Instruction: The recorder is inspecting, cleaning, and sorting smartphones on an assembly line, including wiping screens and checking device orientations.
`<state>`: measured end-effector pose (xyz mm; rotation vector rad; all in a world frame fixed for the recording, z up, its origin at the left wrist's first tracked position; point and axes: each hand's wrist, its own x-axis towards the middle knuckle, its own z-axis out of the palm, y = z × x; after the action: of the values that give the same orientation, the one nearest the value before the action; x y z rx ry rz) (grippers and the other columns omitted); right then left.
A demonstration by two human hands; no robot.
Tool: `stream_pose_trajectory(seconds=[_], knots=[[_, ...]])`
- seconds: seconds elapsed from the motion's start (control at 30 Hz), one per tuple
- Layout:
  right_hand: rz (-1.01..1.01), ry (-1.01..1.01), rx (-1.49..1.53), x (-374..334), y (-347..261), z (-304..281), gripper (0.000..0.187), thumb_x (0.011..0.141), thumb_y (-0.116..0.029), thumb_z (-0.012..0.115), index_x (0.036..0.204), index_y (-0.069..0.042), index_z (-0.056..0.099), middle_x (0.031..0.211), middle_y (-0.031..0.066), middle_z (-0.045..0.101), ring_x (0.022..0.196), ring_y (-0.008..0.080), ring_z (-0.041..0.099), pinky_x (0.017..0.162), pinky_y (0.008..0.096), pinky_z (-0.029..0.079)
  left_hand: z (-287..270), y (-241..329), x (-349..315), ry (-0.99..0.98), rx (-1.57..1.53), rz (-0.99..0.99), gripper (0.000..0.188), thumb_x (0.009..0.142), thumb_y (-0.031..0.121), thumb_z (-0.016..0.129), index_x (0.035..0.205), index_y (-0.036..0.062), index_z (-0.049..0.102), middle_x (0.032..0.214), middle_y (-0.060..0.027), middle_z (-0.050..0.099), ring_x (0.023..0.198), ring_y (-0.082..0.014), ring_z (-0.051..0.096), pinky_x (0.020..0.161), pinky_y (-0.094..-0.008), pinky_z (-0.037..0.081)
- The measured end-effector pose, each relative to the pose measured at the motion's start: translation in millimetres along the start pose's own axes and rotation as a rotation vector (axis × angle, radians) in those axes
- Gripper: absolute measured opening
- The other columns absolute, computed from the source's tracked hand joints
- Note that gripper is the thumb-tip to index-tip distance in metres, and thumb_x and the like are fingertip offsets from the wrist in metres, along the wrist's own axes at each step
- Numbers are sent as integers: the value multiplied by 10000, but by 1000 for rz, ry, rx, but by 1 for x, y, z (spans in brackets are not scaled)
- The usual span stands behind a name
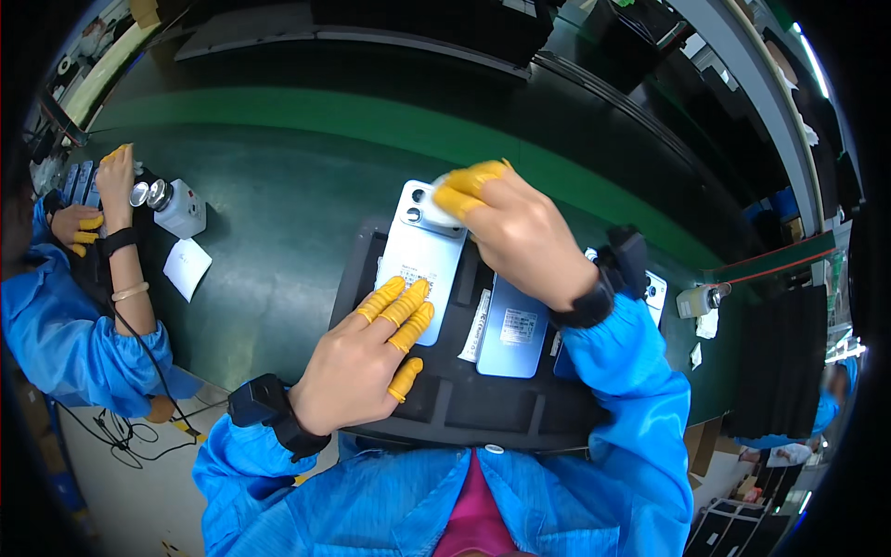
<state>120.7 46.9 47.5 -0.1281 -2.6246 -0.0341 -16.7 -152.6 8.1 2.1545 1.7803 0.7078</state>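
Note:
A pale silver-blue phone (419,252) lies back up across the black tray, its upper end with the camera lenses pointing away from me. My left hand (353,367) rests on its lower part, the fingers in yellow finger cots spread over the printed label. At the camera end, my right hand (522,227) pinches a white wipe (440,206) against the phone's corner; the cots there are slightly blurred. Part of the camera area is hidden by those fingers. Under my right wrist sits a blue phone (512,325) with a white label.
The black tray (464,395) has moulded slots, with a white strip (475,325) beside the blue phone. Another phone (654,292) shows past my right sleeve. On the left stand a white bottle (183,212), white paper (187,267) and a co-worker's hand (116,190). A bottle (694,302) stands at right.

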Motion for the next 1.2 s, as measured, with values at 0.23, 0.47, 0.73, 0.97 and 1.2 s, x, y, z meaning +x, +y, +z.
stream_pose_trajectory(seconds=[0.23,0.47,0.73,0.97,1.2], knots=[[5,-260,89,-38,-20,-8,138,666,6,667,801,31,684,838,147,621,831,297,617,751,369,548,2,3,-2,17,3,-6,541,757,84,672,1285,36,567,1379,-147,502,1298,-341,450,1058,-399,400],[503,119,-393,-141,-9,-131,132,700,88,655,815,33,687,830,167,627,784,311,632,715,374,543,3,3,-2,45,7,28,538,747,19,650,1279,34,568,1386,-153,499,1292,-372,449,1060,-415,388],[936,-114,-529,-237,-6,-237,433,701,102,646,1126,22,621,1103,221,592,1038,388,566,929,406,463,3,20,-1,40,91,-4,560,743,-3,628,1297,50,563,1379,-155,508,1290,-364,455,1066,-410,387],[578,279,-631,-177,53,-314,273,756,60,629,1023,12,593,1184,177,572,1017,334,590,859,354,482,2,21,0,32,141,11,546,742,70,677,1279,66,582,1363,-133,527,1276,-341,475,1035,-400,421],[428,314,-837,-92,202,-353,307,826,-23,594,1121,-71,667,1046,178,664,956,328,646,883,356,517,1,19,0,8,80,-50,510,760,77,647,1265,49,585,1358,-144,534,1275,-352,477,1063,-405,387]])
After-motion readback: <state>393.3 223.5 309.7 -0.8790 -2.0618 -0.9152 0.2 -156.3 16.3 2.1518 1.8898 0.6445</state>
